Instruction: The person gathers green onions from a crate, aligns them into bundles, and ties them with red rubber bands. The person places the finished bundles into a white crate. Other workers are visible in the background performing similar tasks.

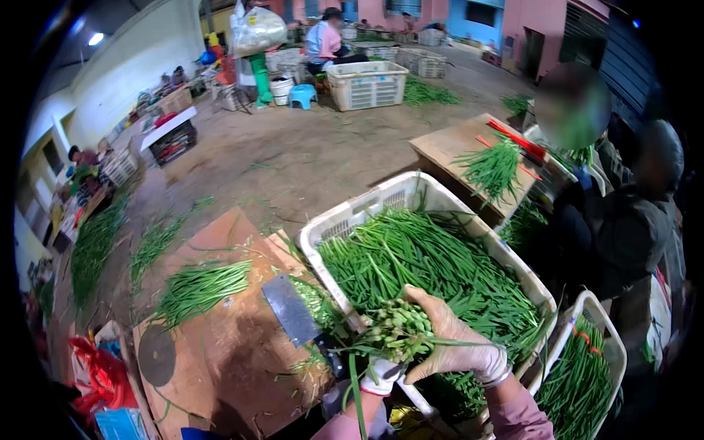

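Both my hands are gloved and meet at a bunch of green flowering stalks (pixel 400 330), its bud-like or cut ends facing up, over the near corner of a white plastic crate (pixel 313 247). My left hand (pixel 382 374) holds the bunch from below, partly hidden by it. At the bunch's right side is my right hand (pixel 456 341), thumb and fingers spread around it. Long green leafy stalks (pixel 429 258) fill the crate. On the wooden board (pixel 220 352) to the left lie a cleaver (pixel 291 308) and a small pile of green stalks (pixel 203 289).
A second crate (pixel 619 352) with tied greens stands at the lower right. Beyond is a wooden table (pixel 440 143) with greens and red ties. A co-worker (pixel 632 220) is close on the right. Red plastic bags (pixel 102 379) lie at the lower left.
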A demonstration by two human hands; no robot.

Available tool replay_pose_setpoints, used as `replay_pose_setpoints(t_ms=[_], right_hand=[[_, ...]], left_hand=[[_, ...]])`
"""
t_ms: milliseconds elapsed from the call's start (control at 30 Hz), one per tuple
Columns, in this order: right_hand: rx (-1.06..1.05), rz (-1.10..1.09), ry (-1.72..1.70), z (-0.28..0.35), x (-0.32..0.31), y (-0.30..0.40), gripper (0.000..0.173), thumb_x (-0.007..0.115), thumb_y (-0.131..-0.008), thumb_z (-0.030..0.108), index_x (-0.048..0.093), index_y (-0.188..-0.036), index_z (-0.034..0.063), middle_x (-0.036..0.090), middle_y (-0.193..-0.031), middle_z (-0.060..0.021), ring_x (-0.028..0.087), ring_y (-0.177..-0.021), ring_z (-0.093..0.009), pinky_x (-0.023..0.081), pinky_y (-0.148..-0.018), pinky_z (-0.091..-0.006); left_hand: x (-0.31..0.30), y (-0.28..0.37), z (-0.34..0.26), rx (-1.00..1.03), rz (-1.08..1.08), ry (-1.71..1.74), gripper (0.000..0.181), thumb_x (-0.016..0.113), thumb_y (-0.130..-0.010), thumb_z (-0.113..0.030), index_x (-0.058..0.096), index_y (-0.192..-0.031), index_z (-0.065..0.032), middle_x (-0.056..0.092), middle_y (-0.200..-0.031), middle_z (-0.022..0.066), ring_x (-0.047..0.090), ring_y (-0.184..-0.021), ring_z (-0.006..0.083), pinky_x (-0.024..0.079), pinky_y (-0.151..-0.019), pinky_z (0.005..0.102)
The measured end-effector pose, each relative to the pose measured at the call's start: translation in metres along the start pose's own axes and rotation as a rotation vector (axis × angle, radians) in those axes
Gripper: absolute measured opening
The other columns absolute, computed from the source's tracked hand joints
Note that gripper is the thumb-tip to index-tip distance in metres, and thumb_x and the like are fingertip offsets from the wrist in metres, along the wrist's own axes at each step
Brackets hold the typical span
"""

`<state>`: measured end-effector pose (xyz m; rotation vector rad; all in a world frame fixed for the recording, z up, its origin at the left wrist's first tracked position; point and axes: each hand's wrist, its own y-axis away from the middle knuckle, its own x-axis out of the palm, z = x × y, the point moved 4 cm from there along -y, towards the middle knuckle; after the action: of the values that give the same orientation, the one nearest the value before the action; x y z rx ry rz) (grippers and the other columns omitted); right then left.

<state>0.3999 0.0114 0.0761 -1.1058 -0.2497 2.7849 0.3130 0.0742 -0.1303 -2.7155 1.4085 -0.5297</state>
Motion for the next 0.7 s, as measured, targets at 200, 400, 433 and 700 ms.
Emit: replay_pose_setpoints(t_ms=[200,400,433,700], right_hand=[[0.087,-0.164,0.226,-0.003,0.021,-0.001,0.117,0.094,-0.05,0.044,0.033,-0.142,0.0036,0.055,-0.123,-0.0168,0.054,-0.113,-0.034,0.042,-0.102,-0.0433],[0.261,-0.301,-0.81,-0.026,0.025,0.01,0.077,0.086,-0.063,-0.003,0.046,-0.128,0.0042,0.065,-0.114,-0.008,0.065,-0.104,-0.018,0.054,-0.093,-0.0336],[0.232,-0.28,-0.912,-0.028,0.022,0.01,0.075,0.085,-0.064,-0.002,0.045,-0.127,0.0041,0.066,-0.112,-0.0092,0.066,-0.103,-0.019,0.054,-0.093,-0.0348],[0.281,-0.327,-0.842,-0.035,-0.001,0.028,0.081,0.088,-0.062,-0.001,0.042,-0.128,0.0054,0.063,-0.116,-0.0097,0.061,-0.11,-0.021,0.052,-0.096,-0.0377]], left_hand=[[0.009,0.006,0.004,-0.007,-0.003,-0.026,0.053,0.062,-0.09,-0.022,0.045,-0.137,-0.0051,0.052,-0.135,0.0126,0.05,-0.123,0.0256,0.038,-0.107,0.0397],[0.014,-0.011,-0.017,0.009,-0.036,-0.185,0.051,0.065,-0.087,-0.016,0.049,-0.134,-0.0046,0.057,-0.13,0.0131,0.052,-0.121,0.0251,0.039,-0.106,0.0378],[0.015,-0.012,-0.025,0.012,-0.025,-0.229,0.058,0.071,-0.081,-0.019,0.052,-0.133,-0.005,0.059,-0.129,0.014,0.053,-0.121,0.0263,0.039,-0.107,0.0382],[0.034,-0.007,-0.077,-0.049,0.196,0.019,0.091,0.075,-0.078,-0.019,0.024,-0.152,-0.0064,0.029,-0.155,0.0132,0.026,-0.143,0.0252,0.021,-0.117,0.0356]])
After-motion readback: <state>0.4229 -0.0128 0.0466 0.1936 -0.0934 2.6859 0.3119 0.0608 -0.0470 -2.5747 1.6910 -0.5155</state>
